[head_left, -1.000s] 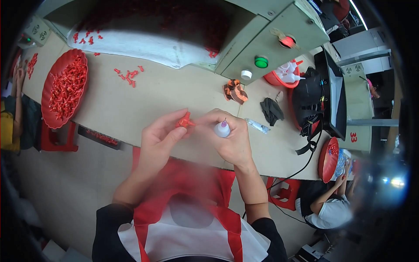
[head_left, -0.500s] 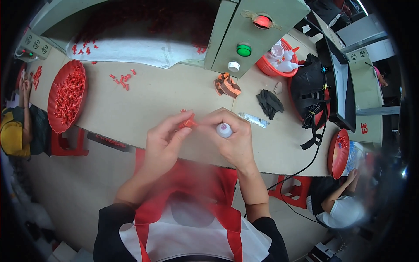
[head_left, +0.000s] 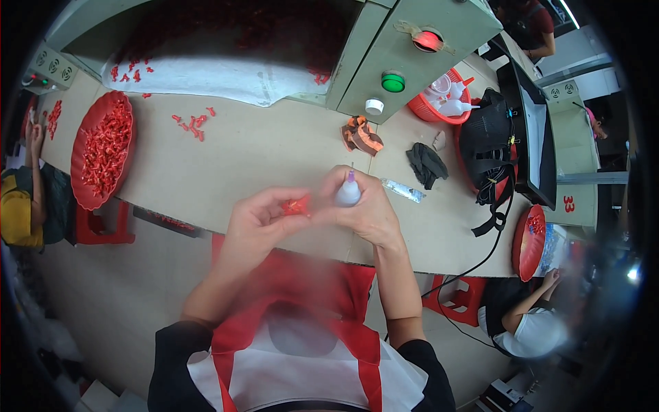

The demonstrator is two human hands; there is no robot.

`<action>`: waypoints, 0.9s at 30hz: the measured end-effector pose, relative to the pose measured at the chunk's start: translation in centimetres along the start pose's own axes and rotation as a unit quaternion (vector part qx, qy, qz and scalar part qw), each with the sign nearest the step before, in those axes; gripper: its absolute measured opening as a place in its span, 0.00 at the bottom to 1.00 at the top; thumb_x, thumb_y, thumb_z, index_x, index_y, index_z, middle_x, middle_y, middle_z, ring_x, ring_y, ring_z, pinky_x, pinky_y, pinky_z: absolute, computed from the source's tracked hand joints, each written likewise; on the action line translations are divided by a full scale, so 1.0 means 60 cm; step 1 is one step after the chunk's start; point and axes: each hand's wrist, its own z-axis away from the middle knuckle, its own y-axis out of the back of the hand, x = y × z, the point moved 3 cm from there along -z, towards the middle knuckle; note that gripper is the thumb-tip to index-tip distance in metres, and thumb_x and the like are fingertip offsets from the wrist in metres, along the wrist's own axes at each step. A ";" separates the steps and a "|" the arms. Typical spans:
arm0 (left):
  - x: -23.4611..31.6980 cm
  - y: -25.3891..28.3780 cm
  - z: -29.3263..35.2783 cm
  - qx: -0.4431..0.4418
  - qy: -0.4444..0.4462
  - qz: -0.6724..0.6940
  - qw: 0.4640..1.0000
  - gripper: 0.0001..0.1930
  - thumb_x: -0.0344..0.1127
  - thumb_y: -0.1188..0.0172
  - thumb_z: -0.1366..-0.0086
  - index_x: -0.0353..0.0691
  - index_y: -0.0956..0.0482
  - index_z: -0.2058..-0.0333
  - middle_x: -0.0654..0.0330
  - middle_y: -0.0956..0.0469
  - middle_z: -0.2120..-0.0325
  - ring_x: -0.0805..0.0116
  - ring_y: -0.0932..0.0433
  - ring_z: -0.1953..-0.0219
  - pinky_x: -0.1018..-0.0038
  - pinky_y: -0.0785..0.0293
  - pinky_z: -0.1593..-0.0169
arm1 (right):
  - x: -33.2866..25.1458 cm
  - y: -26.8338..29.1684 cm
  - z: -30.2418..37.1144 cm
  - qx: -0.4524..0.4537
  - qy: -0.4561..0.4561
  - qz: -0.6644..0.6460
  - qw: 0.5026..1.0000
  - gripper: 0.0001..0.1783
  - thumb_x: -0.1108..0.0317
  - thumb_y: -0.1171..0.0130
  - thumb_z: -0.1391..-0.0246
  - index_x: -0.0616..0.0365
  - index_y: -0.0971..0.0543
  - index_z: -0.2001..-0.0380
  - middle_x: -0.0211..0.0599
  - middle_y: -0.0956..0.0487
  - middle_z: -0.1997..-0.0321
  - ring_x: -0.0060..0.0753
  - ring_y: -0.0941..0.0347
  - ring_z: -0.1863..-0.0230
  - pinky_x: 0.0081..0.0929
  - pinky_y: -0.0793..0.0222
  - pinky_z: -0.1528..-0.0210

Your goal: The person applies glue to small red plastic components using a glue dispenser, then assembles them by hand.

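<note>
My left hand [head_left: 257, 221] pinches a small red plastic piece [head_left: 297, 205] between thumb and fingers, above the near edge of the beige table [head_left: 274, 154]. My right hand [head_left: 362, 209] is wrapped around a small white squeeze bottle [head_left: 347, 193] with a purple tip pointing up and away. The two hands touch at the fingertips, with the red piece right next to the bottle.
A red tray [head_left: 103, 147] heaped with red pieces sits at the left; a few loose red pieces [head_left: 193, 123] lie beyond. A green machine [head_left: 412, 55] with a green and a red button, a red basket [head_left: 446, 103], a black bag [head_left: 489, 144], a dark glove [head_left: 425, 163]. Other people sit left and lower right.
The view has tilted so the table and machine sit lower in the picture. My hands stay together, still holding the red piece and the bottle.
</note>
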 end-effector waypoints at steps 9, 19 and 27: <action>-0.056 0.042 0.001 -0.188 0.221 0.252 0.923 0.17 0.33 0.45 0.41 0.33 0.31 0.54 0.57 0.24 0.68 0.68 0.22 0.67 0.76 0.24 0.63 | -0.005 -0.032 0.007 0.022 0.011 0.162 0.987 0.26 0.63 0.24 0.74 0.58 0.31 0.73 0.26 0.30 0.73 0.16 0.37 0.74 0.17 0.39 0.73; -0.081 0.040 0.000 -0.212 0.248 0.602 0.729 0.20 0.44 0.47 0.39 0.40 0.34 0.52 0.57 0.34 0.66 0.69 0.29 0.70 0.80 0.25 0.65 | 0.021 0.080 -0.060 0.350 0.100 0.538 0.760 0.16 0.59 0.34 0.60 0.59 0.22 0.70 0.40 0.23 0.68 0.45 0.26 0.71 0.33 0.32 0.68; -0.072 0.035 0.001 -0.210 0.231 0.583 0.750 0.18 0.42 0.49 0.38 0.37 0.31 0.53 0.58 0.28 0.62 0.71 0.27 0.65 0.81 0.25 0.64 | -0.012 0.047 -0.025 0.278 0.085 0.334 0.897 0.08 0.69 0.40 0.55 0.62 0.24 0.73 0.31 0.25 0.80 0.21 0.30 0.78 0.20 0.34 0.72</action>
